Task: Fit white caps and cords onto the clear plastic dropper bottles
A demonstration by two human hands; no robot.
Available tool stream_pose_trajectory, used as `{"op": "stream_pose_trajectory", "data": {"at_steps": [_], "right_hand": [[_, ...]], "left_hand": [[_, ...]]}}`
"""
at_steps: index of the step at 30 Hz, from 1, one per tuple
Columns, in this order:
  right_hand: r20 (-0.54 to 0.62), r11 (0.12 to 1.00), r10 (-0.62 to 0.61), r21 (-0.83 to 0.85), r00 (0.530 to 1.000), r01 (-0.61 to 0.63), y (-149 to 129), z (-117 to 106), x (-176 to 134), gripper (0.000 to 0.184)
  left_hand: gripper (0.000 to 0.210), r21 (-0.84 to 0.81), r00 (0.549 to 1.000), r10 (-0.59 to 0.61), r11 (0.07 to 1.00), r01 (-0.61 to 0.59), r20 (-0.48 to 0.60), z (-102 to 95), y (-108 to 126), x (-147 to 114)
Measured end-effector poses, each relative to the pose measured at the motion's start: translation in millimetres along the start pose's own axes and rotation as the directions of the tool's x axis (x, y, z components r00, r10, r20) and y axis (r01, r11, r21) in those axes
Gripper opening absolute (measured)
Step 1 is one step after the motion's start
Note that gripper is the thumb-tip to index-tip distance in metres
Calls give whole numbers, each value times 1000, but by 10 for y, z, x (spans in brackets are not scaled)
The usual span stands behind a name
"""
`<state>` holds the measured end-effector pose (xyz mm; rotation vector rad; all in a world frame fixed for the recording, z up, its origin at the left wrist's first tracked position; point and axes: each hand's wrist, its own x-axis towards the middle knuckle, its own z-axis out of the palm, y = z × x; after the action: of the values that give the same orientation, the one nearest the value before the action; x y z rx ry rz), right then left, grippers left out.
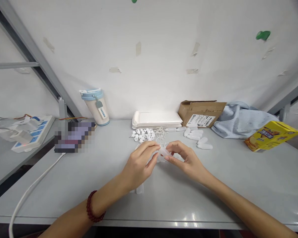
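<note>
In the head view a small translucent plastic sleeve [165, 152] is held between my two hands above the table. My right hand [187, 160] pinches its right side between thumb and fingers. At its upper left end are the closed fingertips of my left hand [140, 162]; a thin white cord seems to run there. More translucent pieces lie just behind and below the fingers, partly hidden. Beyond my left hand sits a heap of small white caps [142, 135], with loose white cords [160, 133] beside it. Other translucent sleeves [205, 143] lie farther right.
Against the wall are a stack of white trays [159, 119], a cardboard box [201, 114] and a grey-blue cloth [240, 120]. A yellow snack box [269, 136] leans at right. A tumbler [95, 107], a blurred phone [74, 137] on a cable and a power strip [34, 132] are left.
</note>
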<state>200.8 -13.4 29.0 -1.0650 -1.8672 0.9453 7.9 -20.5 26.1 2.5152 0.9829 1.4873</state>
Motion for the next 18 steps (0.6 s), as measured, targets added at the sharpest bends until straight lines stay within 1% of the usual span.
{"op": "stream_pose_trajectory", "data": {"at_steps": [4,7,11,18], "right_hand": [[32,1000,-3,-11,999,3,-7,-3,-6,35],[46,999,-25,-37,999,27,-3,-3,-9,41],[54,998,-45,-36,998,47,13,6,-8,40],[53,994,-87,71,995,83,4,11,-4,34]], "left_hand": [[24,-26,999,24,999,-23,21,-11,16,10],[23,-46,998,38,998,-36,46,-12,23,7],[25,-71,997,44,997,-39,67,-5,25,-2],[27,-68,992,112,992,-109,49,-9,28,0]]}}
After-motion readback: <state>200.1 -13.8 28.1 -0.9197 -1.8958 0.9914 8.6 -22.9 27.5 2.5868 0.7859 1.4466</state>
